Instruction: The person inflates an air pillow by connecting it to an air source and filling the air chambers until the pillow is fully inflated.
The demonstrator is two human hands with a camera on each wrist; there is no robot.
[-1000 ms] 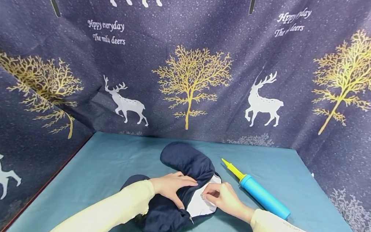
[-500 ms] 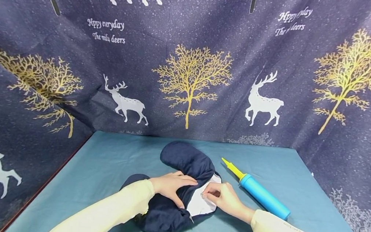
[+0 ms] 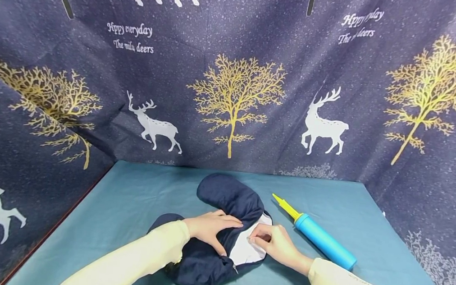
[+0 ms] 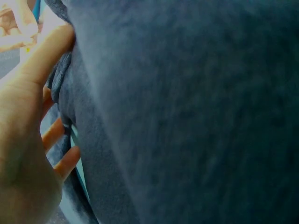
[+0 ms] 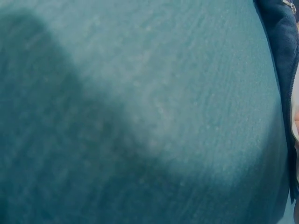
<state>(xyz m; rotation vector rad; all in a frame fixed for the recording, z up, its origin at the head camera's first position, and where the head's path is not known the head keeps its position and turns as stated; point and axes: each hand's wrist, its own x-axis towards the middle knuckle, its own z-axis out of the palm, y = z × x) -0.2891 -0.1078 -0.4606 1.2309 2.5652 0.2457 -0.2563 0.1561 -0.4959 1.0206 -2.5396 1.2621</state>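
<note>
A navy U-shaped neck pillow (image 3: 227,197) lies on the table, its zipped cover open at the bend over a white inner part (image 3: 243,252). My left hand (image 3: 210,229) rests on the navy cover, thumb and fingers spread beside the opening; the left wrist view shows its thumb (image 4: 49,49) straight against the cloth. My right hand (image 3: 277,246) pinches a small, pale, clear valve-like bit on the white part, mostly hidden by the fingertips. In the right wrist view only the cover's zipper edge (image 5: 286,60) and a sliver of white inner part (image 5: 295,93) show.
A blue hand pump (image 3: 325,241) with a yellow nozzle (image 3: 283,205) lies right of the pillow. The table (image 3: 138,189) has a teal cloth. A dark curtain (image 3: 261,41) printed with deer and trees hangs behind and at the sides.
</note>
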